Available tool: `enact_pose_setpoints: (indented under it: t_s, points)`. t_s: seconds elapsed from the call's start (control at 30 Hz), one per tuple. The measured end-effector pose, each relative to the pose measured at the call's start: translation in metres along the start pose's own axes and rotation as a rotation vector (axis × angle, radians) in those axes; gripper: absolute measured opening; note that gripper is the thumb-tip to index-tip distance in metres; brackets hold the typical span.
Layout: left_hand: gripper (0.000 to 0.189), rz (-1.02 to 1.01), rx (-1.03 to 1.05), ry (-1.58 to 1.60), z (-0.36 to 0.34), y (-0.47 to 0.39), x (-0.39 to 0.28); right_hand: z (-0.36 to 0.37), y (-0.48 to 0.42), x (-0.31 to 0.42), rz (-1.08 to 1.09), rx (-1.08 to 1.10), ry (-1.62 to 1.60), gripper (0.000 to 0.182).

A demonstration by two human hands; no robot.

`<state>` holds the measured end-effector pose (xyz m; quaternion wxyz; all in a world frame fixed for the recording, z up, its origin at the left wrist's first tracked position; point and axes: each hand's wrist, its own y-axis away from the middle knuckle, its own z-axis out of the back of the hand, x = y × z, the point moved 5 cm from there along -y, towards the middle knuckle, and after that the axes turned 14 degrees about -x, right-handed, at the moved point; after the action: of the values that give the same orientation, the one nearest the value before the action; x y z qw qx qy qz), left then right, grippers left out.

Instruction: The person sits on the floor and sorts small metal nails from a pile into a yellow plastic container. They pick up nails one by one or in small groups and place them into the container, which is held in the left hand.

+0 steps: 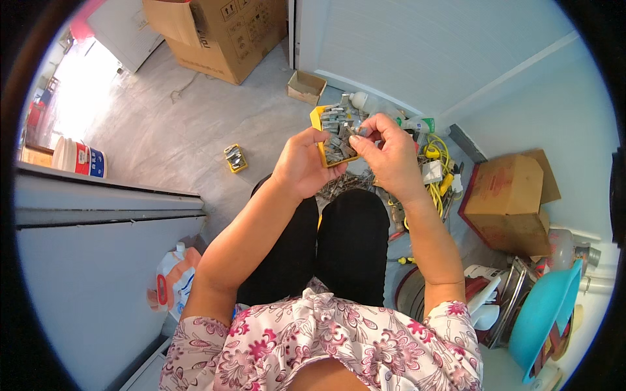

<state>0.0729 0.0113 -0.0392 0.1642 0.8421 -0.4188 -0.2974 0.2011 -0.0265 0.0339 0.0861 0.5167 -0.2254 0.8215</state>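
My left hand [305, 161] holds a yellow plastic box [318, 117] by its near left side, in front of my knees. Many small grey metal pieces [337, 149] fill the box; their exact kind is hard to tell. Over the box's right side, my right hand [386, 151] pinches a small piece [361, 131] between thumb and index finger. A smaller yellow box [238, 167] with similar metal pieces stands on the floor to the left. Below my hands, a pile of thin metal pieces [345, 184] lies on the floor, partly hidden by my knees and hands.
A small open cardboard box [306, 88] stands beyond the yellow box, a large carton [230, 39] farther back. Yellow cable [442, 146] and tools lie at right, near another carton [503, 200]. A turquoise basin [547, 313] is at lower right, a white bucket [78, 157] at far left.
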Motion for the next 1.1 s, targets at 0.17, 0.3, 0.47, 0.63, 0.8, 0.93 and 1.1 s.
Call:
enact_pose_setpoints:
  t_s: [0.17,0.3,0.47,0.63,0.8,0.93,1.1]
  points:
    - [0.030,0.003,0.045,0.016,0.001,0.004,0.000,-0.012,0.010,0.012,0.088,0.053,0.264,0.018]
    - [0.032,0.003,0.038,0.016,0.002,0.006,0.001,-0.011,0.014,0.012,0.170,0.004,0.282,0.016]
    - [0.030,0.017,0.042,0.027,0.007,0.006,-0.003,-0.011,0.012,0.008,0.219,-0.014,0.208,0.012]
    - [0.028,0.007,-0.009,0.051,0.007,0.006,-0.009,-0.010,0.002,0.002,0.259,0.057,0.157,0.010]
    - [0.041,-0.041,-0.051,0.034,0.013,0.007,-0.019,0.011,-0.026,-0.057,-0.013,-0.111,-0.059,0.012]
    - [0.049,-0.041,-0.032,0.048,0.018,0.004,-0.023,0.016,-0.025,-0.189,-0.296,-0.012,0.035,0.013]
    - [0.056,-0.022,-0.020,0.096,0.022,0.008,-0.031,0.007,0.027,-0.344,-0.656,0.044,0.164,0.019]
